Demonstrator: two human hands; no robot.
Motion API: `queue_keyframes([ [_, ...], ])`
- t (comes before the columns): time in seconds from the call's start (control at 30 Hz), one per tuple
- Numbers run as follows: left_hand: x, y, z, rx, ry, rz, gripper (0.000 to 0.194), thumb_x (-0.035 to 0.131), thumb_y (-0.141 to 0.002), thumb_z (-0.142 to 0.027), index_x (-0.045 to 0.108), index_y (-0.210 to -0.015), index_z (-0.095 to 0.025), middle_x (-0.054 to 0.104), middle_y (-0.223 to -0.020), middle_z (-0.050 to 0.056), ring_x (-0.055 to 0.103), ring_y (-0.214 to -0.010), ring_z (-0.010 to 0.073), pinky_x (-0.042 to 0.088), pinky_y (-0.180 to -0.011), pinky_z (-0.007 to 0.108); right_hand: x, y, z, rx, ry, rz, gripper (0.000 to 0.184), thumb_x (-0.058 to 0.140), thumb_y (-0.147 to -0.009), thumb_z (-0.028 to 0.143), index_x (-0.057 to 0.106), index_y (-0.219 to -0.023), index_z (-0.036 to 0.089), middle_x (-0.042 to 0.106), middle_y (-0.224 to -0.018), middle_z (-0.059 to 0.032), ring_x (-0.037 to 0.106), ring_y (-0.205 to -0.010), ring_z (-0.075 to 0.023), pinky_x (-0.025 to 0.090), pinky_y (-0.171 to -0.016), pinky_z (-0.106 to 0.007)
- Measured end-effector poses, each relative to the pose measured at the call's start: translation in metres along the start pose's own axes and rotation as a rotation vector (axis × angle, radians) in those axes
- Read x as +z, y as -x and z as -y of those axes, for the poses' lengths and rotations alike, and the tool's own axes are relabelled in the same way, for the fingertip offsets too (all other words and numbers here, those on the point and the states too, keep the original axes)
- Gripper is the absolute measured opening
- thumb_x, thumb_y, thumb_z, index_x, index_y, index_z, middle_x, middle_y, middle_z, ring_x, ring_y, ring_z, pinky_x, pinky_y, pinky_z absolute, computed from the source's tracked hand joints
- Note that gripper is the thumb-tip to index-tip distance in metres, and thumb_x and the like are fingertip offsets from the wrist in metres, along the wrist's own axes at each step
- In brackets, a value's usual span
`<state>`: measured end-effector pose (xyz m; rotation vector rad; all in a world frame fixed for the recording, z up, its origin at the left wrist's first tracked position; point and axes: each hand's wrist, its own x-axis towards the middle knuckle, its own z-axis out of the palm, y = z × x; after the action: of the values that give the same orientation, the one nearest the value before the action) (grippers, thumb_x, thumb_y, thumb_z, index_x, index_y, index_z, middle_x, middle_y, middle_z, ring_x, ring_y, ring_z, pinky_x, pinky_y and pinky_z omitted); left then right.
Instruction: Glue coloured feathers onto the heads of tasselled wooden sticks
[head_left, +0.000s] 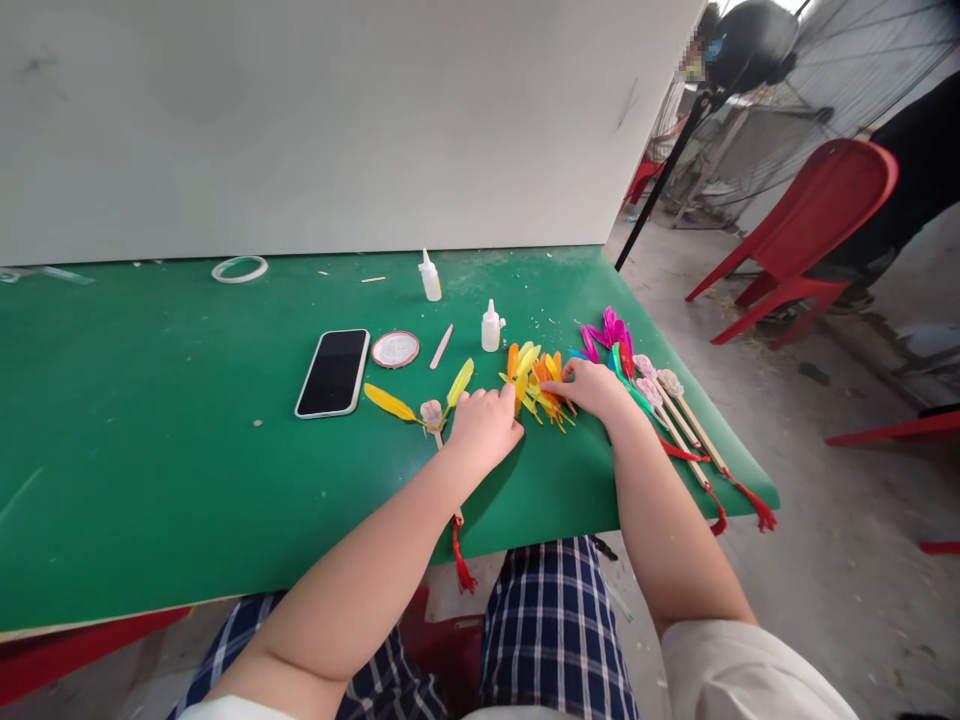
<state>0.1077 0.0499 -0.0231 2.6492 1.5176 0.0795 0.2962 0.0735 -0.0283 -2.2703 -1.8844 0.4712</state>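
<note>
Feathers (527, 359) could scatter if curled left hand (484, 428) or curled right hand (592, 388) drags sideways; I can't tell whether either grips any.

A phone (333, 373) with a dark screen lies face up on the green table (150, 450), and a thin white ring (238, 280), like a tape roll, sits near the pale panel (315, 130) at the back; over to the right I see a black fan (754, 45) on its pole and a red plastic chair (840, 190), someone's dark trouser leg (915, 170) just behind it
</note>
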Motion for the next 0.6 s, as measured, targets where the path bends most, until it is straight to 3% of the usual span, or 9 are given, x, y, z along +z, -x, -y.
queue_keyframes([
  [0.17, 0.001, -0.003, 0.001, 0.035, 0.002, 0.026, 0.043, 0.044, -0.077, -0.016, 0.041, -0.12, -0.014, 0.066, -0.081, 0.01, 0.061, -0.08, 0.0245, 0.039, -0.073, 0.035, 0.002, -0.001, 0.001, -0.081, 0.045, 0.039, 0.025, 0.054, -0.074, 0.043, 0.053, -0.067, 0.019, 0.059, -0.067, -0.0046, 0.053, -0.059, -0.0154, 0.028, -0.049, -0.025],
  [0.4, 0.002, -0.005, 0.004, 0.078, 0.019, 0.038, 0.047, 0.041, -0.077, -0.014, 0.039, -0.124, -0.016, 0.067, -0.08, 0.009, 0.063, -0.076, 0.0244, 0.041, -0.071, 0.036, -0.012, 0.001, -0.011, -0.06, -0.105, 0.032, 0.023, 0.049, -0.075, 0.04, 0.051, -0.067, 0.018, 0.056, -0.064, -0.0022, 0.048, -0.055, -0.0129, 0.028, -0.048, -0.024],
  [0.5, 0.002, -0.004, 0.003, 0.078, 0.028, 0.038, 0.045, 0.04, -0.079, -0.016, 0.041, -0.124, -0.017, 0.067, -0.08, 0.008, 0.063, -0.075, 0.0234, 0.041, -0.071, 0.035, -0.013, 0.003, -0.013, -0.024, -0.153, -0.035, 0.027, 0.055, -0.07, 0.042, 0.053, -0.083, 0.019, 0.056, -0.066, -0.0007, 0.05, -0.057, -0.0138, 0.03, -0.05, -0.023],
  [0.6, 0.002, -0.005, 0.002, 0.088, 0.034, 0.046, 0.04, 0.041, -0.08, -0.018, 0.048, -0.119, -0.02, 0.068, -0.082, 0.007, 0.063, -0.076, 0.022, 0.042, -0.071, 0.034, -0.013, 0.008, -0.008, -0.11, -0.277, -0.113, 0.041, 0.058, -0.069, 0.039, 0.047, -0.105, 0.021, 0.055, -0.065, 0.0034, 0.051, -0.058, -0.0128, 0.033, -0.052, -0.022],
])
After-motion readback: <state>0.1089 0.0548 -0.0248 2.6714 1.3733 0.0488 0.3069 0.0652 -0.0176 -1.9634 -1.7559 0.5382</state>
